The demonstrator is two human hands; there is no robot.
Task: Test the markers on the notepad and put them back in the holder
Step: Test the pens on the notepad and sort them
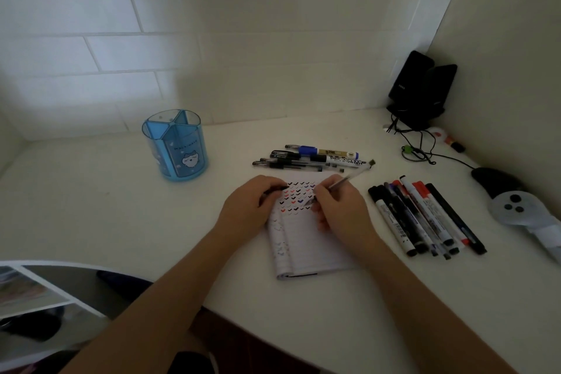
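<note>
A lined notepad (306,246) lies open on the white desk, its upper part covered in rows of black, red and blue tick marks. My right hand (340,209) grips a clear pen (346,181) with the tip on the page. My left hand (252,206) rests on the notepad's top left corner and pinches a small black cap (277,190). The blue divided holder (176,146) stands at the back left with nothing in it. Several pens and markers (315,158) lie behind the notepad. Another row of markers (425,215) lies to the right.
Two black speakers (420,88) with tangled cables stand in the back right corner. A black mouse (493,181) and a grey controller (519,209) sit near the right wall. The desk's curved front edge (212,310) drops off at lower left, above shelving.
</note>
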